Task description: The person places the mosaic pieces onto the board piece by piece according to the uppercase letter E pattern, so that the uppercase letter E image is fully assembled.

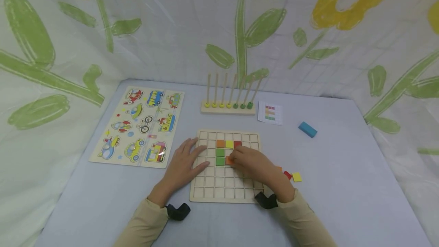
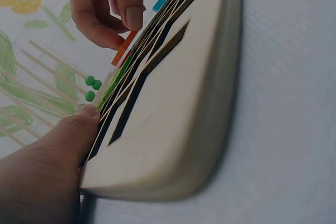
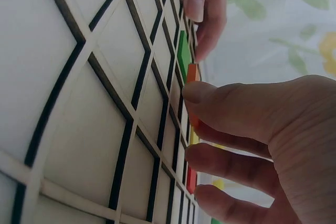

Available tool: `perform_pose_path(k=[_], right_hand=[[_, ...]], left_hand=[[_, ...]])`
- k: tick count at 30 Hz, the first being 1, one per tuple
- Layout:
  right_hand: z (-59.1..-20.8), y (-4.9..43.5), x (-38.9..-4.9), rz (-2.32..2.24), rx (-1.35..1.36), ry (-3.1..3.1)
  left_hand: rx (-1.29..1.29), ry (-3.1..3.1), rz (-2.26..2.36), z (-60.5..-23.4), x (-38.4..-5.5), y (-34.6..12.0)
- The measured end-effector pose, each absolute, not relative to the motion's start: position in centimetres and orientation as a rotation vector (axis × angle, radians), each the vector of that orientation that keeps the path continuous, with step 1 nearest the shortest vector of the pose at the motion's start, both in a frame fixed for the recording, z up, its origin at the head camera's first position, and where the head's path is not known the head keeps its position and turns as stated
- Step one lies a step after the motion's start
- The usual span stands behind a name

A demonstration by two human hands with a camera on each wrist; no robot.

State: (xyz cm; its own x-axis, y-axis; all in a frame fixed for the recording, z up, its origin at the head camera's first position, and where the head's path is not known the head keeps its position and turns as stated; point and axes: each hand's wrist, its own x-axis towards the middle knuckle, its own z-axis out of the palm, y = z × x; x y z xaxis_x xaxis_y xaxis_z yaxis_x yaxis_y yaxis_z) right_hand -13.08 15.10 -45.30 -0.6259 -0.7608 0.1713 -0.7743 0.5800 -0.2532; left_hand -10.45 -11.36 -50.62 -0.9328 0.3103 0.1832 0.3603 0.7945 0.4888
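While your left grip (image 1: 181, 166), spread and empty, rests on the board (image 1: 219, 184), your right grip (image 1: 252, 164) pinches an orange tile (image 1: 228, 161) at its fingertips; placement seems in progress, next requiring square seating below.

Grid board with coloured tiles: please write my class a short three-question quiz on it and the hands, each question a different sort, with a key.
1. True or false: the left hand touches the grid board.
2. The right hand pinches a tile of which colour? a) blue b) orange c) yellow
3. In the head view, how many green tiles show on the board?

Key: 1 true; 2 b, an orange tile; 3 two.
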Motion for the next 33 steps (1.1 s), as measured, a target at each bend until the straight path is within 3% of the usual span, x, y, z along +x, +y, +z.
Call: perform_pose_path(k=[33], right_hand=[[-44.4, 15.2, -12.5, 0.306, 1.251, -2.945]], left_hand=[[-0.532, -2.888, -0.815, -50.4, -10.4, -11.3]])
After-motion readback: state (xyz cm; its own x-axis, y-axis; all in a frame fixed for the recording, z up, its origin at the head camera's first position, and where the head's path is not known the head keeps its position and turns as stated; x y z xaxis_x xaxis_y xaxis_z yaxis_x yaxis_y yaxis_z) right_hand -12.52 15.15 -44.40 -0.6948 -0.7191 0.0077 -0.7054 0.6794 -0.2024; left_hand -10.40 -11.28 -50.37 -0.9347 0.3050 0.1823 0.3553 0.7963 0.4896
